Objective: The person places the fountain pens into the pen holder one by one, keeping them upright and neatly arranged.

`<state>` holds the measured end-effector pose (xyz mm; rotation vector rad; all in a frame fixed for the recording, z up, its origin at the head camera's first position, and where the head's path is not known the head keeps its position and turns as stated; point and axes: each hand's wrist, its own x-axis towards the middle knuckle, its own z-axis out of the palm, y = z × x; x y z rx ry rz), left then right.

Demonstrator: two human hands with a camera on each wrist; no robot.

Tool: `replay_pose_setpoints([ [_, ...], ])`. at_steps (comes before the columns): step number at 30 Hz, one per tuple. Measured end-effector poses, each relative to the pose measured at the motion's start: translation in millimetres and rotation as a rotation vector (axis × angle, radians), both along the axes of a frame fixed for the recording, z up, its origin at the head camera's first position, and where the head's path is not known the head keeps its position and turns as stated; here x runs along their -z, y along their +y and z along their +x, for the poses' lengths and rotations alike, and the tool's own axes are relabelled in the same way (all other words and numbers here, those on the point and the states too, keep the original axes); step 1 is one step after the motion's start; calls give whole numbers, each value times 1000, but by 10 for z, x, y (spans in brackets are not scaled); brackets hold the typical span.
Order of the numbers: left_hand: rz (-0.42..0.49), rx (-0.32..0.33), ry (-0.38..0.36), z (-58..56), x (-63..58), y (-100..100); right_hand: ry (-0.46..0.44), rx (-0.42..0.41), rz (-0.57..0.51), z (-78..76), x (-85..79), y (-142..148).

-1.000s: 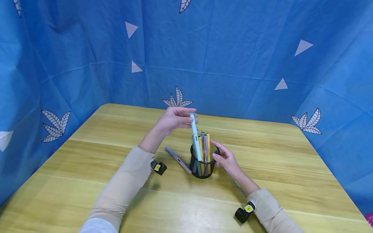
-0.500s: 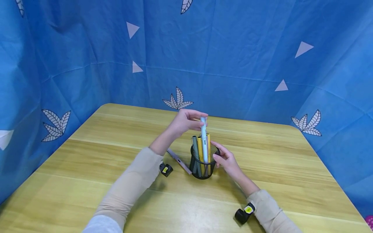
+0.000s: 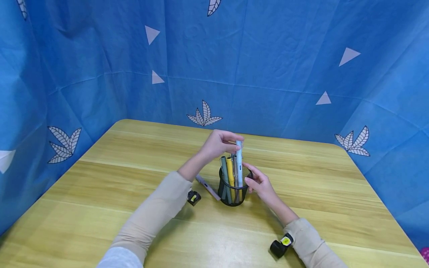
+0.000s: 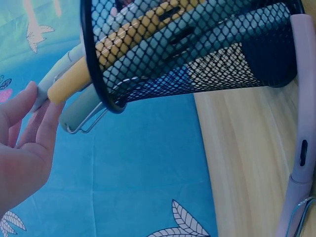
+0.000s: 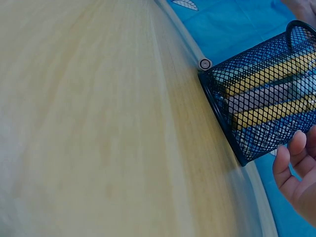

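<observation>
My left hand pinches the upper end of a light blue pen between thumb and fingers. The pen's lower part stands inside a black mesh pen holder, on the right side of it. My right hand holds the holder by its right wall, thumb at the front rim and fingers behind. Several other pens lean in the holder, among them a yellow pen and a dark green pen, close by the left fingertips in the left wrist view.
A lavender pen lies on the wooden table just left of the holder. Behind the table hangs a blue curtain with leaf and triangle prints. Both wrists carry small black cameras.
My left hand has moved right and then down with the light blue pen, bringing it from the holder's left side to its right and lower into it. The right hand stays put.
</observation>
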<state>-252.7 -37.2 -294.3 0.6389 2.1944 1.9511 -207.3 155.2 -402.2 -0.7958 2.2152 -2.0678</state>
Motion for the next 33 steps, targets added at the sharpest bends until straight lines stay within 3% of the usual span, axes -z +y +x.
replay_pose_setpoints([
  [14, -148, -11, 97, -45, 130, 57, 14, 20, -1, 9, 12, -1],
  [23, -203, 54, 120, -54, 194, 74, 16, 10, -8, 14, 0, -12],
  [33, -227, 102, 132, -48, 187, 50, 11, 16, -6, 22, -7, -16],
])
